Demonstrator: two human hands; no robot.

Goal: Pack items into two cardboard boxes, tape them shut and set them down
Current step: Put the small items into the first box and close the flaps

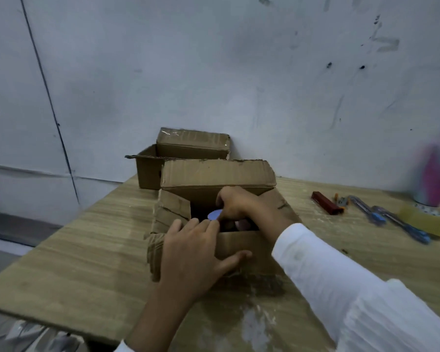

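Cardboard box [241, 243], the nearer of two, is set on a pale wood-grain table [74, 250], a little back from the near edge and about midway across it. The table is pushed up against a scuffed, whitish wall [213, 72] marked with dark spots and smears. White powdery patches are seen on the tabletop close to the person.

The box is worn and creased. Its top is open, the back flap is raised and folded forward, and the left flap is crumpled and pushed inward. The inside is dark, and little of its contents can be made out.

The front wall of the box is gripped by the left hand [193, 252]: the fingers are laid over the top edge and the thumb is pressed against the outer face. The right hand [239, 204], in a white sleeve [328, 275], is lowered into the opening, and a small pale blue disc [215, 214] is pinched at its fingertips.

A second box [147, 174] is placed just behind, against the wall, with its top open and one taped flap standing up.

To the right, a red object [325, 202], some blue pens [391, 219], a roll of clear tape [422, 221] and a blurred, colourful tumbler [434, 174] are laid out on the table.
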